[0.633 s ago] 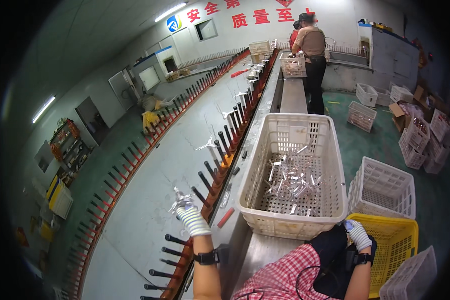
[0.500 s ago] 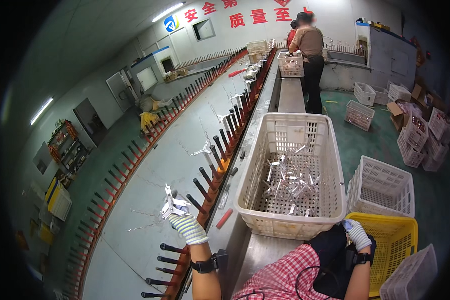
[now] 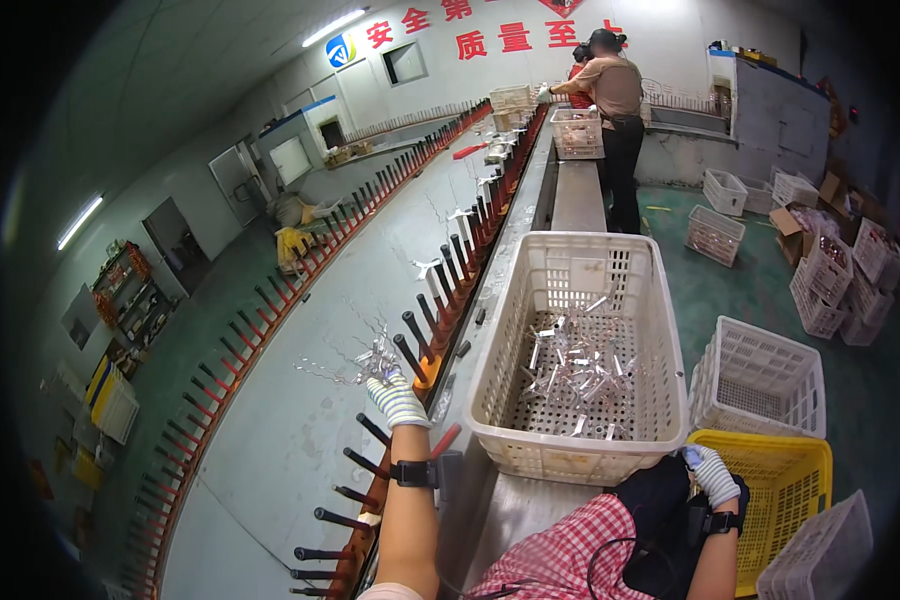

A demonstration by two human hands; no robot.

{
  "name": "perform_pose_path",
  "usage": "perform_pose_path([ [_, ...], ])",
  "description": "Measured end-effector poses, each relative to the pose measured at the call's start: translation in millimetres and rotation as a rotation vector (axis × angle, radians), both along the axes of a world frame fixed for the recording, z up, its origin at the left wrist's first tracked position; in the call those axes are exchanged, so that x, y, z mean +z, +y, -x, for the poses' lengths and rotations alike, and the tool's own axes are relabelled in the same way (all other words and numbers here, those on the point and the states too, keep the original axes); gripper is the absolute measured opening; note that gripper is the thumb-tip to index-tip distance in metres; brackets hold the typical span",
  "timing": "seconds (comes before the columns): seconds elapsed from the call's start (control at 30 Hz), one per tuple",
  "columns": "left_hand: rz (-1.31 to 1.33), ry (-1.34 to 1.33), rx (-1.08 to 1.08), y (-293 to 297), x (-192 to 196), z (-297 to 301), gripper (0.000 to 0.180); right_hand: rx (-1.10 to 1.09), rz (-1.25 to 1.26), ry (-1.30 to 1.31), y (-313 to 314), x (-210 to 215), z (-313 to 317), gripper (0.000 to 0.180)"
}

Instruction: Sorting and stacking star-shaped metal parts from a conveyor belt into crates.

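Note:
My left hand [image 3: 398,400], in a striped glove, reaches out beside the row of black-tipped pegs [image 3: 407,358]. Its fingers are closed on silvery metal brackets with wavy wires [image 3: 370,360], which splay out to the left over the grey surface. Low on the right, my right hand [image 3: 712,473], also in a striped glove, rests by the near right corner of a large white basket [image 3: 580,455] and the rim of a yellow basket [image 3: 820,462]. Its fingers are partly hidden. Many small shiny metal pieces [image 3: 580,375] lie loose in the white basket.
A red rod [image 3: 446,440] lies on the ledge by my left wrist. White crates [image 3: 760,385] stand on the green floor [image 3: 660,270] at right. Farther along the line, a person [image 3: 615,95] stands by another crate [image 3: 577,135]. A second peg row [image 3: 240,345] curves along the left.
My left hand has moved forward and slightly right with the brackets, which now look bunched together. The near pegs have shifted along the line. The far person now stretches an arm leftward.

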State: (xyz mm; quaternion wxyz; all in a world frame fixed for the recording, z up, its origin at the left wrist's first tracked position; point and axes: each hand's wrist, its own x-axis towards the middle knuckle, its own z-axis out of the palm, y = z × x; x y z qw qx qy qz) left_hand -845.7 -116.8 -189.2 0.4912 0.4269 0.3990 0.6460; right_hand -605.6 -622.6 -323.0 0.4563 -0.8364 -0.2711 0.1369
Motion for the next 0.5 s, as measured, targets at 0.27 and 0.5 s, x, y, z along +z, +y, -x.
perform_pose_path([
  [0.27, -0.55, 0.222, 0.188, -42.1, 54.6, 32.3, 0.029, 0.022, 0.094, -0.059, -0.3, -3.0, -6.2, 0.023],
  [0.5, -1.241, 0.897, 0.001, -119.3, 133.0, -33.0, 0.034, -0.008, 0.111, -0.13, 3.8, 22.2, 3.6, 0.027],
])
